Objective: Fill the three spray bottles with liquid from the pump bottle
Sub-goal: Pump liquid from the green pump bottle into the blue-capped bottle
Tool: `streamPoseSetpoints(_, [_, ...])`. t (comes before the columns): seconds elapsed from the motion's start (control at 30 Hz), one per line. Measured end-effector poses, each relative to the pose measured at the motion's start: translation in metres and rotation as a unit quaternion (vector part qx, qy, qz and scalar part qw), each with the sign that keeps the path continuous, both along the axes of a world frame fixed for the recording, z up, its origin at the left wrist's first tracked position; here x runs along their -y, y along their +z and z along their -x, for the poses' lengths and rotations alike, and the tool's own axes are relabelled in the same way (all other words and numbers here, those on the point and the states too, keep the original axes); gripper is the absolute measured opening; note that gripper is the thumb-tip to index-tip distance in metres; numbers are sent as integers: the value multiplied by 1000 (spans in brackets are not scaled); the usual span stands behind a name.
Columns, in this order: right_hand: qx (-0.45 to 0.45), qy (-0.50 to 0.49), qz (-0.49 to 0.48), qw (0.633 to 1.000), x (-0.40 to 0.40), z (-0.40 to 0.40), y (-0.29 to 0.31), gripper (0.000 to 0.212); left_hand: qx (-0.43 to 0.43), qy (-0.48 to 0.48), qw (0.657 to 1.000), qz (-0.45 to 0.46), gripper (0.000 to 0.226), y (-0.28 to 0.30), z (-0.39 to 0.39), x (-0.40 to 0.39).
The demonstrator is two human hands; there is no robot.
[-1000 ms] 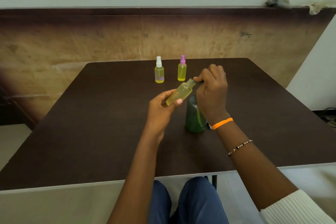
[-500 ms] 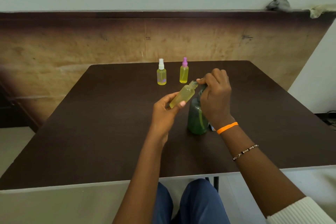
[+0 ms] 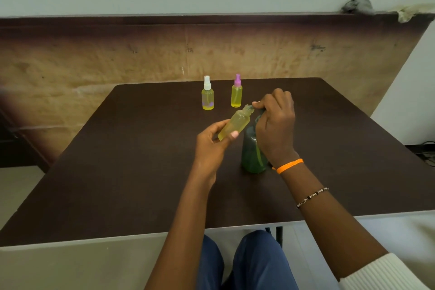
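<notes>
My left hand [image 3: 213,146] grips an uncapped spray bottle [image 3: 234,125] with yellow liquid, tilted so its threaded neck points up and right. The neck meets the nozzle of the green pump bottle [image 3: 253,155], which stands on the dark table [image 3: 122,172]. My right hand [image 3: 275,127] is closed over the pump head and hides most of it. Two capped spray bottles full of yellow liquid stand upright at the back: one with a white cap [image 3: 207,94], one with a purple cap [image 3: 236,92].
A brown board leans on the wall behind the table. A grey rag [image 3: 356,4] lies on the ledge at top right. My knees in blue trousers [image 3: 247,263] show below the table's front edge. Cables lie on the floor at far right.
Both hands, the tilted bottle and the pump bottle keep their pose. The view has shifted slightly, so everything sits a little lower in the picture.
</notes>
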State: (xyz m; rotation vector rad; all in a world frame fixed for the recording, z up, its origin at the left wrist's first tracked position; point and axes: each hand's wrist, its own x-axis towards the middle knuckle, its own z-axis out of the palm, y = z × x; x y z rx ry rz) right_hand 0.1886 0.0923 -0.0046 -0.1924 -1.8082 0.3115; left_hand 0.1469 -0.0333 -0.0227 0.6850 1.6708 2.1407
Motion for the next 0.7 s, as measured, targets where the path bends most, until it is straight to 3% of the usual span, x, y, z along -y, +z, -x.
streamPoseSetpoints(0.37, [-3, -6, 7, 1000, 3, 0, -6, 19, 19, -5, 1000, 8, 24, -4, -2, -3])
streamPoseSetpoints(0.53, [-11, 78, 113, 990, 21, -12, -18, 39, 12, 2, 1000, 9, 23, -6, -5, 1])
streamPoseSetpoints(0.7, [3, 92, 159, 983, 23, -8, -32, 63, 22, 4, 1000, 18, 24, -13, -5, 5])
